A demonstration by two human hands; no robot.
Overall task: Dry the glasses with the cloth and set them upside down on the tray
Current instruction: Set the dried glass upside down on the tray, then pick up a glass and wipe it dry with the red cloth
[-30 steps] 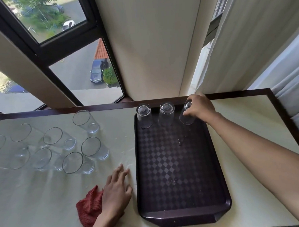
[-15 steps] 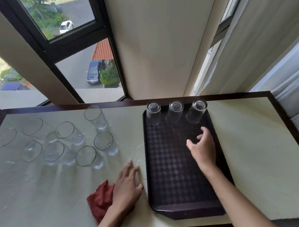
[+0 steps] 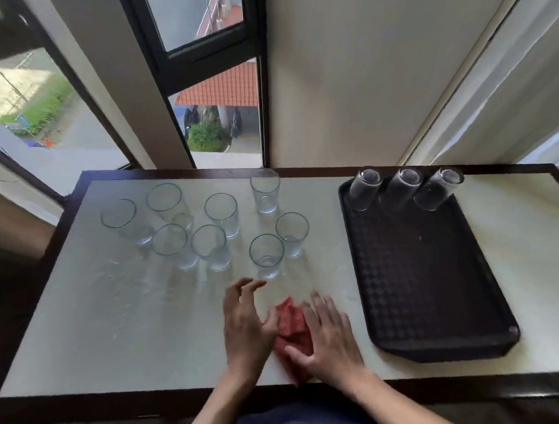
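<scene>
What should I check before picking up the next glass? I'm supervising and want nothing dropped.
1. Cloth in reach: ok, it lies between both hands, the right hand resting on it.
2. Left hand free: ok, open, holding nothing.
3. Nearest glass upright and clear of neighbours: ok.
4. Room on tray: ok, only three upturned glasses along its far edge.
5. Nearest glass still wet: cannot tell.
</scene>
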